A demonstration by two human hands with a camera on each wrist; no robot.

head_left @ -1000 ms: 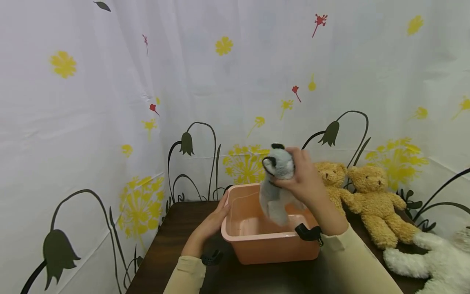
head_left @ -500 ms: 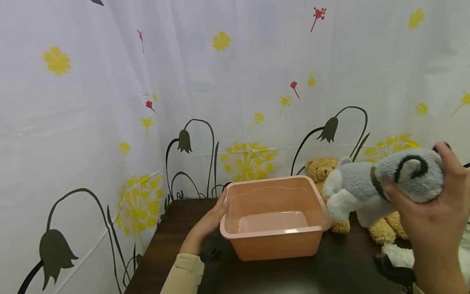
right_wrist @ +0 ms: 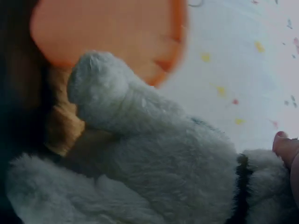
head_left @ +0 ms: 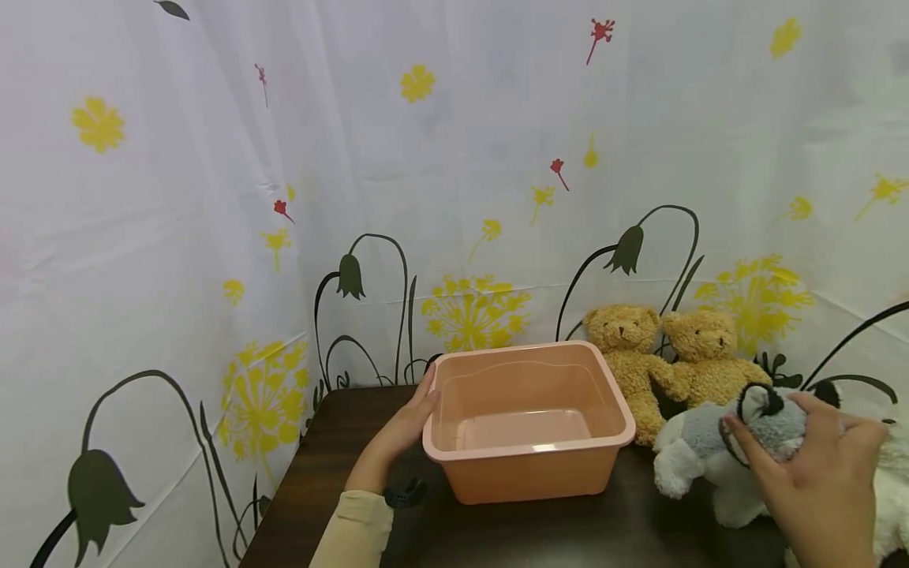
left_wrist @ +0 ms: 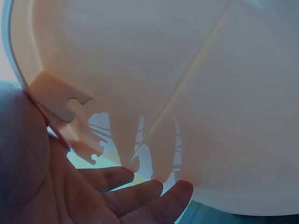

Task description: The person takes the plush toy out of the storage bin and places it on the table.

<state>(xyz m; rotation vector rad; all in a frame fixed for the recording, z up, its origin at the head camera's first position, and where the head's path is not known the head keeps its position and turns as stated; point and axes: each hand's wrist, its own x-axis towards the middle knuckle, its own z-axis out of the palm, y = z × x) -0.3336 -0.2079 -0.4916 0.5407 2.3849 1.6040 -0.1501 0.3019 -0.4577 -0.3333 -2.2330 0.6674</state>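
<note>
A grey and white plush dog (head_left: 703,450) with black-edged ears and a dark collar lies low at the table's right side. My right hand (head_left: 827,473) grips it by the head, thumb on the near side. In the right wrist view the pale legs and belly of the plush dog (right_wrist: 154,154) fill much of the picture. A peach plastic basin (head_left: 525,477) stands upright mid-table with nothing inside. My left hand (head_left: 398,434) rests against its left end; in the left wrist view the fingers (left_wrist: 140,196) stretch along the outer wall.
Two tan teddy bears (head_left: 625,355) sit side by side behind the basin's right end. A white plush toy (head_left: 891,489) is partly hidden behind the right hand. The dark wooden table (head_left: 341,442) backs onto a flower-printed white curtain (head_left: 483,118).
My right hand has lifted the plush dog out of the basin, carried it right and lowered it in front of the teddy bears. My left hand has stayed at the basin.
</note>
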